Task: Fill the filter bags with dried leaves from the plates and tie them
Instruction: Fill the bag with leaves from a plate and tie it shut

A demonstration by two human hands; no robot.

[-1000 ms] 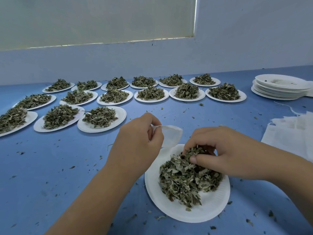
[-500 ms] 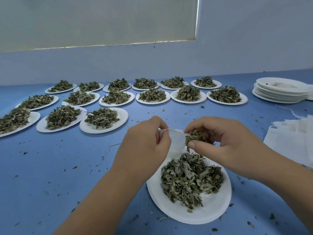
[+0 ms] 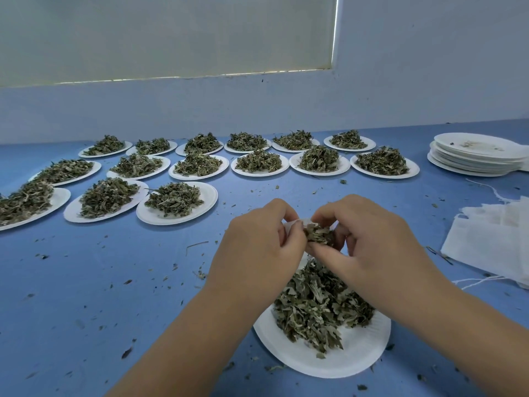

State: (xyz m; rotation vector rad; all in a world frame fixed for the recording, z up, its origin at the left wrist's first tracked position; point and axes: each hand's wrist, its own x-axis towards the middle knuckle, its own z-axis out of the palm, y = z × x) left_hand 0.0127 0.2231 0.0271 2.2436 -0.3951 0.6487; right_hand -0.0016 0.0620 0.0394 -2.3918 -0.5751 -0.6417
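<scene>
Now: left hand (image 3: 257,247) pinches one filter bag (image 3: 292,223); right hand (image 3: 372,247) pinches leaf clump (image 3: 317,235); sixteen leaf-heaped plates (image 3: 329,365).

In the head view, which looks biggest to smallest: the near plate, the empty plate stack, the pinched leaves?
1. Round white paper plate nearest the camera, though nearness enlarges it.
2. Stack of empty white paper plates.
3. Pinch of dried green leaves.

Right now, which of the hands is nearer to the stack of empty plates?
Right. The stack of empty plates lies ahead and to the right of the right hand; the left hand sits further left.
</scene>
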